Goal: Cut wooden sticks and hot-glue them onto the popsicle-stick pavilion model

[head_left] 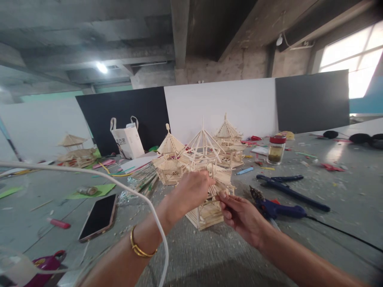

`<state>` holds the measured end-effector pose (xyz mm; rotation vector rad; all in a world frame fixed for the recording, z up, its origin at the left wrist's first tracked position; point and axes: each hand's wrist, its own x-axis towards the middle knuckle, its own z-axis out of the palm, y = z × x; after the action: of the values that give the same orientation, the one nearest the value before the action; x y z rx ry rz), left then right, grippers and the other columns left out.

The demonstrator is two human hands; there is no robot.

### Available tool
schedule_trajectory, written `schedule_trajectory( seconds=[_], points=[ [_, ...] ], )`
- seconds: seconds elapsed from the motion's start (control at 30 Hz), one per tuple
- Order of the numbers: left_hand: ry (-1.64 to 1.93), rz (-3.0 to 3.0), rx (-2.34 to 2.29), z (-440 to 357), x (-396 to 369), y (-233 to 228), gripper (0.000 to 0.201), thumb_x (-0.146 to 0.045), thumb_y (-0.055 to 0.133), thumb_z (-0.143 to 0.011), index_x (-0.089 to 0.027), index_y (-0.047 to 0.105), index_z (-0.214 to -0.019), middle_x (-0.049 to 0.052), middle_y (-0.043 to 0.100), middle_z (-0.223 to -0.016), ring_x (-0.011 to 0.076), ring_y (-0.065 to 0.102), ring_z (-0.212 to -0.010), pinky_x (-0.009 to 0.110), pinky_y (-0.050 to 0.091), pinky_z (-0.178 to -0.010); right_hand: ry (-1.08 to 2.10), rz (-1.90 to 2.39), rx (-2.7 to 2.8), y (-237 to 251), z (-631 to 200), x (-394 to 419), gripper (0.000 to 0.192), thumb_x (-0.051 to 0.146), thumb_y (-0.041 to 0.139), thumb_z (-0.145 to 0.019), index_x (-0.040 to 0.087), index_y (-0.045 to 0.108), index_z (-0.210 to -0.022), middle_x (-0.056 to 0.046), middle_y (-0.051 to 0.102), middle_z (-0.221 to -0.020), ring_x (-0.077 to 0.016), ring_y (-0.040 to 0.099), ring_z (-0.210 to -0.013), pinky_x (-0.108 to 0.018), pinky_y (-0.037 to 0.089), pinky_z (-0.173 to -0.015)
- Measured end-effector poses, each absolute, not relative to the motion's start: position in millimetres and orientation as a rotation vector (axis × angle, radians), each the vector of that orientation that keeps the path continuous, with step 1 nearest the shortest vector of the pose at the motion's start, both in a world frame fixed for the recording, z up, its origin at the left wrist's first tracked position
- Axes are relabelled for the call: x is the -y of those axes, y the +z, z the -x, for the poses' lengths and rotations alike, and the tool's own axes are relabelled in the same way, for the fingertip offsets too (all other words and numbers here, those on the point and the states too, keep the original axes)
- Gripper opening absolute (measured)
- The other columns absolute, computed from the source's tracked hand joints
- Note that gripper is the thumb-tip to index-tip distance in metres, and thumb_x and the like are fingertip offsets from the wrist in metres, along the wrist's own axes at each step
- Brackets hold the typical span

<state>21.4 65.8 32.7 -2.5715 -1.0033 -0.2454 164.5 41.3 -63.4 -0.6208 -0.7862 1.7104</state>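
Observation:
A small pavilion model made of thin wooden sticks (206,167) stands on the grey table in front of me. My left hand (191,189) is closed on its middle tier, fingers pinching the stick frame. My right hand (237,213) touches the model's right side near the base, thumb and fingers pinched on a small piece of it. Two more stick pavilions, one at the left (170,161) and one behind at the right (229,141), stand close by.
A blue hot glue gun (279,209) with a black cord lies right of my hands, a second blue tool (289,187) beyond it. A phone (98,217) lies at the left. A jar (275,149), white bag (127,139), stick bundle (143,179) and paper scraps litter the table.

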Motion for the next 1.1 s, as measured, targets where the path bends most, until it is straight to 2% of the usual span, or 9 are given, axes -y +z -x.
schedule_trajectory(
  seconds=[0.13, 0.5, 0.73, 0.87, 0.97, 1.1],
  points=[
    [-0.251, 2.567, 0.988, -20, -65, 32, 0.031, -0.01, 0.037, -0.078, -0.02, 0.065, -0.088, 0.005, 0.062, -0.083, 0.0178, 0.059, -0.068, 0.028, 0.044, -0.06, 1.711, 0.603, 0.796, -65, -165, -43, 0.026, 0.033, 0.074, -0.061, 0.012, 0.063, -0.073, 0.004, 0.048, -0.057, -0.0028, 0.037, -0.043, -0.014, 0.028, -0.036],
    [-0.256, 2.582, 0.972, -21, -61, 29, 0.033, -0.011, 0.039, -0.079, -0.023, 0.063, -0.098, 0.008, 0.061, -0.097, 0.02, 0.061, -0.074, 0.031, 0.046, -0.061, 1.706, 0.621, 0.803, -65, -161, -43, 0.025, 0.034, 0.073, -0.063, 0.013, 0.062, -0.071, 0.004, 0.049, -0.055, -0.0024, 0.037, -0.041, -0.014, 0.027, -0.034],
    [-0.287, 2.578, 1.001, -23, -59, 31, 0.031, -0.009, 0.039, -0.077, -0.019, 0.063, -0.094, 0.007, 0.061, -0.096, 0.019, 0.061, -0.072, 0.03, 0.047, -0.06, 1.696, 0.636, 0.813, -66, -161, -45, 0.028, 0.034, 0.074, -0.061, 0.013, 0.059, -0.071, 0.005, 0.049, -0.055, -0.0024, 0.037, -0.04, -0.014, 0.027, -0.034],
    [-0.444, 2.582, 1.022, -22, -47, 33, 0.036, -0.005, 0.038, -0.076, -0.019, 0.057, -0.103, 0.007, 0.059, -0.102, 0.0174, 0.06, -0.08, 0.028, 0.047, -0.066, 1.647, 0.654, 0.823, -62, -161, -39, 0.026, 0.034, 0.072, -0.063, 0.014, 0.057, -0.067, 0.005, 0.049, -0.055, -0.0022, 0.037, -0.04, -0.014, 0.028, -0.034],
    [-0.522, 2.618, 0.967, -17, -27, 29, 0.037, -0.007, 0.038, -0.079, -0.019, 0.05, -0.112, 0.007, 0.055, -0.109, 0.0167, 0.059, -0.087, 0.029, 0.048, -0.07, 1.587, 0.714, 0.858, -58, -163, -23, 0.028, 0.037, 0.066, -0.069, 0.014, 0.053, -0.058, 0.005, 0.046, -0.046, -0.0035, 0.037, -0.036, -0.015, 0.027, -0.032],
    [-0.416, 2.74, 0.747, -5, 2, 18, 0.034, -0.01, 0.04, -0.082, -0.018, 0.046, -0.114, 0.007, 0.052, -0.115, 0.0179, 0.054, -0.096, 0.03, 0.047, -0.076, 1.621, 0.86, 0.952, -61, -162, 15, 0.037, 0.047, 0.062, -0.069, 0.017, 0.048, -0.053, 0.006, 0.041, -0.037, -0.0045, 0.033, -0.028, -0.016, 0.025, -0.028]
  ],
)
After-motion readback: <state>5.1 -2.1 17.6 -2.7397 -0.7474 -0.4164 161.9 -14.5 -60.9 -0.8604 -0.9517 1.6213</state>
